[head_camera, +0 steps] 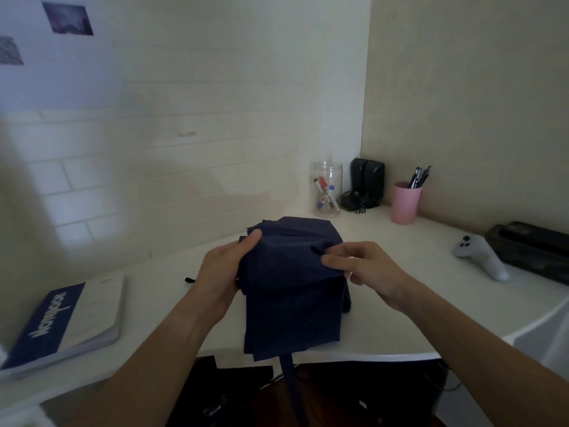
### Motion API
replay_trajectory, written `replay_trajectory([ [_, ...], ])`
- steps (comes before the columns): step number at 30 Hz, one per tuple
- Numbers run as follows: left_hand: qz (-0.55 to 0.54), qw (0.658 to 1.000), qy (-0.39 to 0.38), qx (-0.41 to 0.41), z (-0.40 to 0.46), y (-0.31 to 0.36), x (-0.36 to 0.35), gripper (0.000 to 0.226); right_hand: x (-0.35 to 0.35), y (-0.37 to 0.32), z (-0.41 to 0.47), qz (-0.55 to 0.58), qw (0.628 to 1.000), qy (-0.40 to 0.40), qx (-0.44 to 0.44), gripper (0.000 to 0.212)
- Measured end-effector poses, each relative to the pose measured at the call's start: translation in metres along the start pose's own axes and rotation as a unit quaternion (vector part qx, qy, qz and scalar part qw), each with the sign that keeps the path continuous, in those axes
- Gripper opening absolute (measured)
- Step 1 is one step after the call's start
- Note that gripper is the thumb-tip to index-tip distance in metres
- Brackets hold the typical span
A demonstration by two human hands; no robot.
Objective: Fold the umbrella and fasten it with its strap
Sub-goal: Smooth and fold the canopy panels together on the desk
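White desk (385, 318) in corner, pale brick-pattern wall behind. Navy umbrella (292, 288) collapsed, fabric bunched, held above desk front edge. Strap (289, 383) dangles loose below edge. Left hand (221, 266) grips fabric on left side; right hand (360, 266) pinches fold on right. Notebook (64, 322) left; pink cup (405, 204), game controller (480, 254) right.

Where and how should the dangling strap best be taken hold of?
Probably by its free lower length, pinched across its flat faces from the right: the strap hangs straight below the umbrella, past the desk edge, and the right hand only pinches cloth.
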State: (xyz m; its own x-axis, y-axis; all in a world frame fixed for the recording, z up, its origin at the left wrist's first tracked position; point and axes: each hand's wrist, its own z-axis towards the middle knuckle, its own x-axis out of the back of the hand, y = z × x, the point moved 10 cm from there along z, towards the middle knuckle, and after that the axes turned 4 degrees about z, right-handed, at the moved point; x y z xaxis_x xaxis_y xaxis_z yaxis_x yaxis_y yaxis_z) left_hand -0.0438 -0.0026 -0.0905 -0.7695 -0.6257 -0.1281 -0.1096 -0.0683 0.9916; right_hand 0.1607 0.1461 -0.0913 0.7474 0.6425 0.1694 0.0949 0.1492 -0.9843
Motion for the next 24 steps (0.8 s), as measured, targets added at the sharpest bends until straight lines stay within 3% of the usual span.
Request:
replay_trajectory([
  [4, 0.002, 0.999, -0.038, 0.0, -0.001, 0.001, -0.01, 0.03, 0.003, 0.004, 0.003, 0.034, 0.999, 0.024, -0.024, 0.013],
  [10, 0.028, 0.999, 0.022, -0.031, -0.003, 0.004, 0.003, 0.024, 0.01, 0.005, 0.006, 0.187, 0.982, 0.036, -0.01, 0.005],
  [13, 0.042, 0.998, 0.022, -0.038, -0.004, 0.007, 0.005, 0.024, 0.022, -0.002, 0.003, 0.163, 0.985, 0.055, 0.029, 0.011],
  [17, 0.06, 0.997, 0.006, -0.039, -0.007, 0.006, -0.002, 0.026, 0.009, -0.01, -0.003, 0.096, 0.994, 0.016, 0.046, 0.037],
  [24, 0.073, 0.997, -0.006, -0.021, -0.021, -0.005, 0.007, 0.028, 0.009, -0.008, -0.015, 0.027, 0.993, -0.016, 0.117, 0.031],
])
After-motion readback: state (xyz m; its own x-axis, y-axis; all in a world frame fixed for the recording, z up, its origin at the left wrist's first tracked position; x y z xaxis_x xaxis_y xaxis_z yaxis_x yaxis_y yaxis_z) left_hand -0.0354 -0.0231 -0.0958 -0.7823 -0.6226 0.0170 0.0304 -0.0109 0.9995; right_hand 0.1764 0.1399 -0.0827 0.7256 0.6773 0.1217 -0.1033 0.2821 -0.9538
